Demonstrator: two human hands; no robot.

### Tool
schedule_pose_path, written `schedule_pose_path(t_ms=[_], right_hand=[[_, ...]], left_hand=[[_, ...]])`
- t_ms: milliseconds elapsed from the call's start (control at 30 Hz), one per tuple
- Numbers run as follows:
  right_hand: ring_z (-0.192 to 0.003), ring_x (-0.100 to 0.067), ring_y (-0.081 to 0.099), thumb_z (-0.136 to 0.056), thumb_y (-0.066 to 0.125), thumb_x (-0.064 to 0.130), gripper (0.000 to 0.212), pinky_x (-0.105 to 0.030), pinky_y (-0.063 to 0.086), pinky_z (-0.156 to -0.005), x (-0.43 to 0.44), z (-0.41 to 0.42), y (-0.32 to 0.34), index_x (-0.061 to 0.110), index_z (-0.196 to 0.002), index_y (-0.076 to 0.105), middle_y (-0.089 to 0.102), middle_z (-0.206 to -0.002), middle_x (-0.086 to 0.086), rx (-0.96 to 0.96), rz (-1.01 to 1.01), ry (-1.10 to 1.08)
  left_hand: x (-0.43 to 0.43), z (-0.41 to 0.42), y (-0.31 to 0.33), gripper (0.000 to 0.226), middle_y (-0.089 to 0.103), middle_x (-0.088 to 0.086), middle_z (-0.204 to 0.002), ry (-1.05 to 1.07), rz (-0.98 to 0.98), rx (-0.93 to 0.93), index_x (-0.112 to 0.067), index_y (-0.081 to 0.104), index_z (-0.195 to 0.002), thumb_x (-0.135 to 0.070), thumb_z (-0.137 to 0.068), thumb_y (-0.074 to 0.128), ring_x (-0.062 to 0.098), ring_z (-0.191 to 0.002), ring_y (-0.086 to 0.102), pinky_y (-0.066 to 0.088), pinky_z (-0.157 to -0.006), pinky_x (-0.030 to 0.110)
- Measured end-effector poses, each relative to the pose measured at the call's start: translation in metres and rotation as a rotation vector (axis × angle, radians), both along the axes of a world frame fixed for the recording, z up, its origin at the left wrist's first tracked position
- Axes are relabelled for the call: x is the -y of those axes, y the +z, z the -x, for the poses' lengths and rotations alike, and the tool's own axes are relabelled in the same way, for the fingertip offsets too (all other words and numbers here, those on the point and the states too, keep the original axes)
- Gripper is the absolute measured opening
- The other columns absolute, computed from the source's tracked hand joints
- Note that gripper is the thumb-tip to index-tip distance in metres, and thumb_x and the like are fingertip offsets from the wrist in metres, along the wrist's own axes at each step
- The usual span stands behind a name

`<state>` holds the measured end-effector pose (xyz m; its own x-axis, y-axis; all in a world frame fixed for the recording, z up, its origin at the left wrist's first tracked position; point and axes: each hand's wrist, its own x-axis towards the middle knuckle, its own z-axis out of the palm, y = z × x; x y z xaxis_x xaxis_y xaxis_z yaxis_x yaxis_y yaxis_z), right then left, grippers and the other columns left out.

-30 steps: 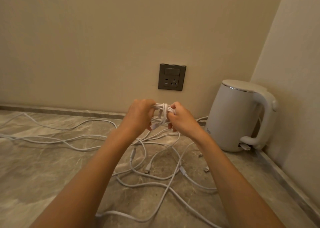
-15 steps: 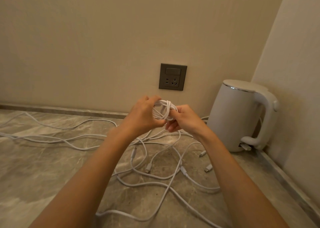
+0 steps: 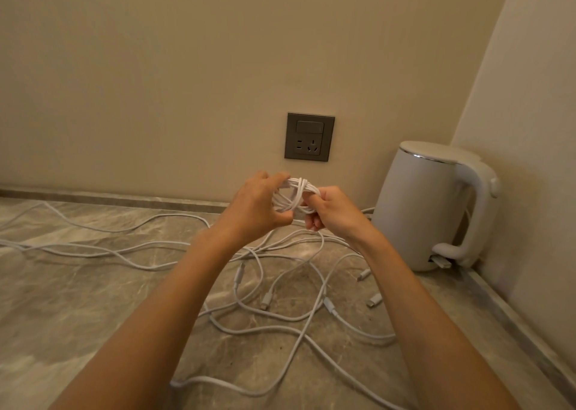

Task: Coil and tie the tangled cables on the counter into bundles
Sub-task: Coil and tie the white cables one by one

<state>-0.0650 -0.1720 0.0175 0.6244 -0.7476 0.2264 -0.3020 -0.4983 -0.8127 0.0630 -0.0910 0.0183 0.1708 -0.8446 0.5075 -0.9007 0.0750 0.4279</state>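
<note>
My left hand and right hand both grip the white coiled bundle above the desk, apparently wrapped crosswise; loose cables sprawl below, near the kettle

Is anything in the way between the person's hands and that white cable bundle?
Nothing visible. The left hand and right hand both grip the white bundle directly, held above the counter. A strand hangs from it toward the loose cables below; the kettle stands apart, to the right.
</note>
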Motion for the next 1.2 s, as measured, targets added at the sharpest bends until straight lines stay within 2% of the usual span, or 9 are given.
schedule_pose_path(t_ms=[133,300,500,700,833,900,967,1100,1200], right_hand=[[-0.044,-0.011,0.050,-0.098,0.039,0.015,0.039,-0.024,0.043,-0.054,0.004,-0.004,-0.004,0.013,-0.063,0.056,0.057,-0.053,-0.004,0.053,0.055,-0.067],[-0.038,-0.003,0.050,-0.099,0.036,0.014,0.039,-0.017,0.042,-0.048,-0.003,-0.009,-0.004,0.015,-0.064,0.053,0.057,-0.053,-0.003,0.022,0.141,-0.092],[-0.034,-0.006,0.047,-0.102,0.034,0.020,0.040,-0.015,0.037,-0.041,-0.029,-0.017,0.001,0.010,-0.069,0.055,0.057,-0.047,-0.004,0.087,-0.085,0.048],[-0.038,-0.004,0.052,-0.100,0.043,0.023,0.033,-0.015,0.045,-0.045,-0.092,-0.048,0.019,0.006,-0.080,0.061,0.062,-0.063,-0.010,-0.012,-0.199,0.225],[-0.039,-0.001,0.053,-0.095,0.055,0.013,0.027,-0.015,0.049,-0.048,-0.143,-0.081,0.022,-0.012,-0.100,0.062,0.060,-0.077,-0.016,0.003,-0.171,0.306],[-0.040,-0.001,0.054,-0.092,0.058,0.007,0.013,-0.016,0.051,-0.050,-0.179,-0.102,0.020,-0.003,-0.087,0.065,0.059,-0.079,-0.016,-0.014,-0.140,0.387],[-0.045,-0.003,0.058,-0.090,0.059,0.005,0.017,-0.019,0.054,-0.055,-0.212,-0.120,0.017,0.010,-0.075,0.063,0.060,-0.073,-0.012,-0.039,-0.132,0.468],[-0.057,-0.013,0.063,-0.089,0.062,0.008,0.014,-0.024,0.056,-0.064,-0.295,-0.160,0.007,0.013,-0.077,0.066,0.064,-0.073,-0.008,-0.095,-0.151,0.653],[-0.060,-0.015,0.064,-0.089,0.064,0.011,0.010,-0.025,0.057,-0.065,-0.355,-0.185,-0.003,0.011,-0.080,0.067,0.066,-0.076,-0.010,-0.114,-0.148,0.770]], left_hand=[[-0.001,-0.001,0.009,0.043,0.062,0.005,-0.096,0.102,0.008,-0.328,-0.014,0.048,-0.123,-0.032,-0.087,0.061,0.018,-0.083,0.060,0.053,-0.081,0.037],[-0.006,-0.003,0.010,0.012,0.067,0.005,-0.072,0.133,-0.068,-0.436,-0.013,0.060,-0.083,-0.023,-0.089,0.061,0.018,-0.068,0.067,0.056,-0.077,0.040],[-0.032,-0.014,0.018,0.005,0.065,0.006,-0.071,0.161,0.016,-0.400,-0.012,0.063,-0.087,-0.008,-0.084,0.063,0.020,-0.065,0.064,0.055,-0.074,0.038],[-0.108,-0.046,0.027,0.003,0.065,0.003,-0.062,0.263,0.009,-0.406,-0.007,0.063,-0.083,-0.006,-0.081,0.065,0.002,-0.042,0.058,0.051,-0.052,0.017],[-0.182,-0.068,0.024,0.008,0.067,0.007,-0.069,0.376,0.012,-0.431,-0.007,0.063,-0.085,-0.006,-0.080,0.068,0.010,-0.053,0.064,0.057,-0.062,0.026],[-0.228,-0.081,0.019,0.011,0.067,0.008,-0.069,0.472,0.052,-0.426,-0.005,0.062,-0.087,-0.002,-0.078,0.068,0.011,-0.052,0.064,0.059,-0.065,0.032],[-0.268,-0.091,0.014,0.014,0.066,0.007,-0.066,0.545,0.074,-0.409,-0.010,0.061,-0.086,0.000,-0.077,0.066,0.007,-0.045,0.061,0.058,-0.061,0.030],[-0.365,-0.108,0.002,0.016,0.064,0.002,-0.062,0.697,0.084,-0.384,-0.019,0.063,-0.082,-0.003,-0.079,0.067,0.001,-0.041,0.059,0.049,-0.045,0.011],[-0.432,-0.118,-0.013,0.008,0.064,0.003,-0.062,0.833,0.097,-0.438,-0.012,0.066,-0.084,-0.005,-0.081,0.067,0.001,-0.040,0.059,0.046,-0.042,0.011]])
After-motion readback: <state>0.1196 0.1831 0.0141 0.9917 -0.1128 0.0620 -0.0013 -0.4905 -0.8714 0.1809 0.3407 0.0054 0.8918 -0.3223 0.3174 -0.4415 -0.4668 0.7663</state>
